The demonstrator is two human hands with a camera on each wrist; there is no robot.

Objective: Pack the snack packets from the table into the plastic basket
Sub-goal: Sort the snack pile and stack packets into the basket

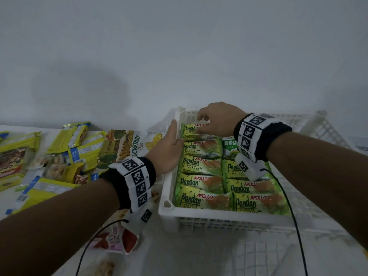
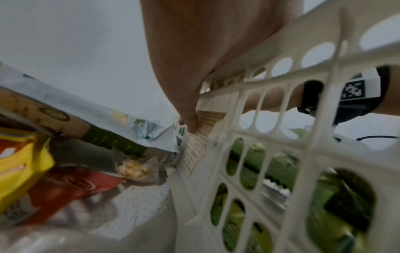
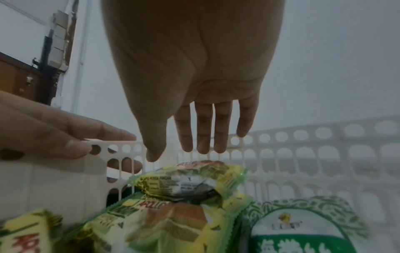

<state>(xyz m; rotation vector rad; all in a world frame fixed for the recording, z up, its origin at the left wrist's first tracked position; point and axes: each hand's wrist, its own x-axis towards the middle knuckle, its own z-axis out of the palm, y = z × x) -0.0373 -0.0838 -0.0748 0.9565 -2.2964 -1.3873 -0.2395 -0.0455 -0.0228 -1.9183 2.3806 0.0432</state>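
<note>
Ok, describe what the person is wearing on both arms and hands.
Both forearms are bare, no sleeves or gloves. Each wrist carries a black band wrapped with white tiles printed with black square markers. A white tagged block hangs under each wrist, trailing a thin black cable.

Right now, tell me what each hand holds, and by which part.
Left hand grips the basket by its left rim. Right hand holds nothing; its straight fingers hover over the far Pandan packet.

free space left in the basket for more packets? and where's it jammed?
Free: the basket floor right of the two Pandan cake columns, out to the right wall, and the far strip by the seaweed packet. Crowded: the left side, where the right hand hovers over the top cake and the left hand grips the rim.
</note>
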